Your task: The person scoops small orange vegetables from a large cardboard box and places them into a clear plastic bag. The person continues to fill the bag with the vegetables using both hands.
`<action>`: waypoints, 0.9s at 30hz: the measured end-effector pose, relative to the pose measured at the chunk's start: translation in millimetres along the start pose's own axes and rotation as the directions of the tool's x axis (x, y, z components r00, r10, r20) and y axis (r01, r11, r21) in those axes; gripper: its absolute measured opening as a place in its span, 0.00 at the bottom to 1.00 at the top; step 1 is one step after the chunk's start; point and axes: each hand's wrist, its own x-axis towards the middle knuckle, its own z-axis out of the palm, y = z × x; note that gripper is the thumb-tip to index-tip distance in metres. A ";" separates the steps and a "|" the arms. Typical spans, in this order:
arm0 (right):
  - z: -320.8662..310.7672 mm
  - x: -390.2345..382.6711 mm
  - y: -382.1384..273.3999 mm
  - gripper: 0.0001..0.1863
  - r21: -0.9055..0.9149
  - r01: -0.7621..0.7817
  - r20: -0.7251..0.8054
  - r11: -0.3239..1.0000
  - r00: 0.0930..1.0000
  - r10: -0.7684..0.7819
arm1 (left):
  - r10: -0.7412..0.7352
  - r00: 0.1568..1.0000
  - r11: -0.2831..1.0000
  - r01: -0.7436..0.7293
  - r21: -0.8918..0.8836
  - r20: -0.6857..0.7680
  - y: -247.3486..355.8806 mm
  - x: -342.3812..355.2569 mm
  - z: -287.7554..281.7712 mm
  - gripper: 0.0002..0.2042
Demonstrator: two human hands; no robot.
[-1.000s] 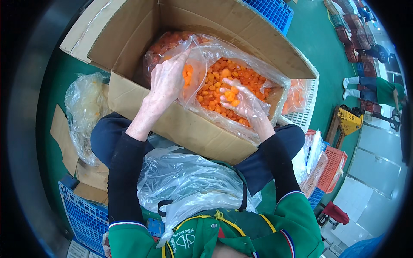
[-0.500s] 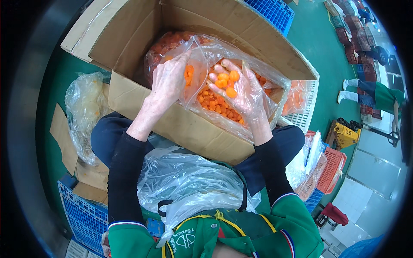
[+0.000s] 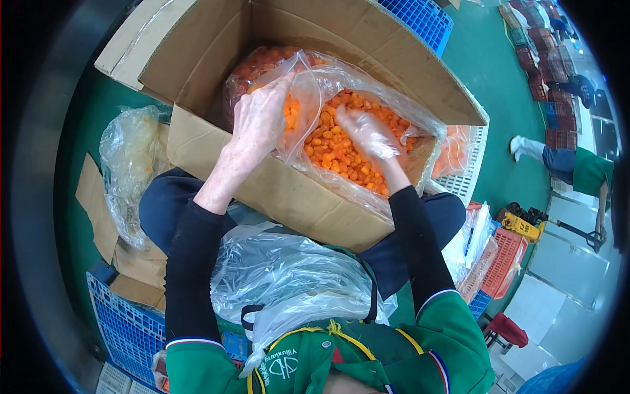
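Note:
A cardboard box (image 3: pixel 289 200) stands before me, holding a large clear plastic liner (image 3: pixel 420 118) with many small orange fruit pieces (image 3: pixel 338 148). My bare left hand (image 3: pixel 259 118) pinches the edge of a smaller clear plastic bag (image 3: pixel 303 98), and some orange pieces show through it. Over the fruit in the liner hangs my right hand (image 3: pixel 371 134), in a clear thin glove. Motion smears its fingers, so what it holds, if anything, cannot be made out. Another bag of fruit (image 3: pixel 252 69) lies at the far left inside the box.
A crumpled clear bag (image 3: pixel 134 177) and cardboard scraps lie at the left, above a blue crate (image 3: pixel 125 322). To the right are a white basket (image 3: pixel 469 164) with bagged fruit, a red crate (image 3: pixel 502 259) and a yellow pallet jack (image 3: pixel 522 226). A person (image 3: pixel 584 167) walks at far right.
My right hand has turned over from palm up, where several orange pieces lay on it, to palm toward the fruit. The left hand stays at the small bag. The distant person has stepped along.

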 end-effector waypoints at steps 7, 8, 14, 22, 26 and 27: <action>77.3 -3.6 58.2 0.30 -0.344 0.320 0.282 0.883 0.932 -0.228 | -0.035 0.997 0.999 0.034 0.010 0.074 4.7 2.4 0.1 0.34; 80.4 -3.1 60.0 0.30 -0.254 0.312 0.282 0.915 0.929 -0.239 | -0.041 0.994 0.999 0.038 0.031 0.102 3.1 2.6 -0.2 0.34; 56.8 4.1 94.2 0.12 0.183 -0.015 0.388 0.983 0.920 -0.058 | -0.040 0.989 0.998 0.032 0.062 0.143 6.7 6.5 -0.2 0.33; 10.6 -13.8 60.1 0.24 0.942 -0.307 0.316 0.135 0.948 -0.047 | -0.017 0.993 0.997 0.008 0.075 0.120 -0.9 2.7 5.3 0.34; 9.3 -10.8 48.2 0.29 0.937 -0.336 0.323 -0.100 0.938 -0.125 | -0.026 0.995 0.999 0.021 0.050 0.093 2.6 2.2 4.4 0.33; 9.6 -11.1 45.6 0.29 0.931 -0.342 0.325 -0.128 0.936 -0.135 | -0.027 0.997 0.999 0.025 0.034 0.071 2.4 1.5 5.0 0.33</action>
